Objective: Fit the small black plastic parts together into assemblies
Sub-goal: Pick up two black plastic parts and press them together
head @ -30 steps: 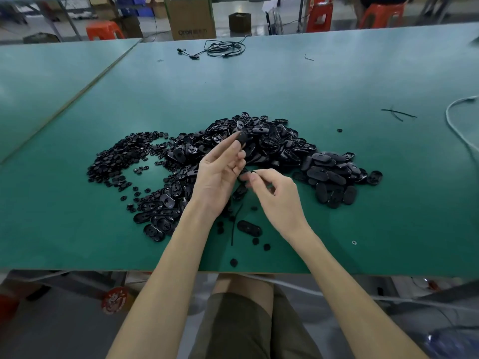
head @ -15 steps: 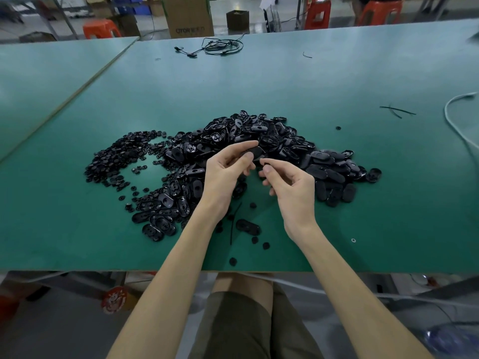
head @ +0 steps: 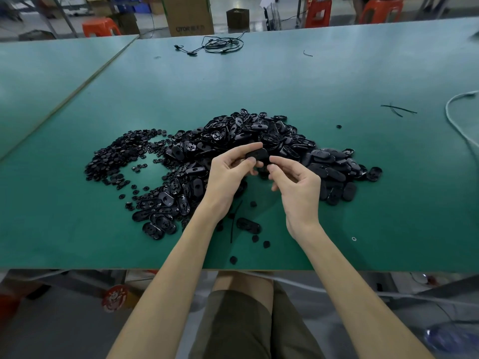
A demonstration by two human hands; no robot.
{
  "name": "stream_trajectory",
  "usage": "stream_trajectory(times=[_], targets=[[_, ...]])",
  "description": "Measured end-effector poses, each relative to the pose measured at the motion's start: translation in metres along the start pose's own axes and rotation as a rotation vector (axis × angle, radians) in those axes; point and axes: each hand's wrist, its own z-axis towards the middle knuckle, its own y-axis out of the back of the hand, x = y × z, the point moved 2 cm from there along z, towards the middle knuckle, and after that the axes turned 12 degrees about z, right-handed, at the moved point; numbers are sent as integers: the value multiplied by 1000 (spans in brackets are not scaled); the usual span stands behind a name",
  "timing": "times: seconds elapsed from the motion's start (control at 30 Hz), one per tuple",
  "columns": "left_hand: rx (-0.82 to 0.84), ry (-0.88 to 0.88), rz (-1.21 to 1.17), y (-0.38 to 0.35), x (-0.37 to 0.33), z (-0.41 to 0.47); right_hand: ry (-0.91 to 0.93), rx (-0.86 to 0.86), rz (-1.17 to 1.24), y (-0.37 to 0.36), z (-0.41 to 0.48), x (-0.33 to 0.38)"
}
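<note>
— While the left hand (head: 225,174) grips the oval shell (head: 257,154) between forefinger and thumb, raised over the near edge of the heap of shells (head: 228,136) on the table (head: 285,81), why do we think it is held that way?
— We take it the shell's free end is being offered to the right hand (head: 298,185), just beside it, so a small piece can be pressed in.
— And the layout, with small round parts (head: 119,156) on the left and smooth ovals (head: 337,172) on the right?
— We judge that loose stock sits on one side and likely finished pieces on the other, both near the hands.
— What escapes us?
— The right fingers (head: 275,169) are curled, thumb towards forefinger, but we cannot tell whether they pinch a round part. The shell's underside and any socket are hidden, and the heap blurs into one black mass.
</note>
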Motion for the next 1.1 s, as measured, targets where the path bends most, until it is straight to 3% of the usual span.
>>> stream_trajectory(times=[0.63,1.1], targets=[[-44,-82,2,-5,-9,-5,2,64,17,-2,-2,3],[-71,6,-127,-4,-7,-5,-2,5,8,-3,-1,3]])
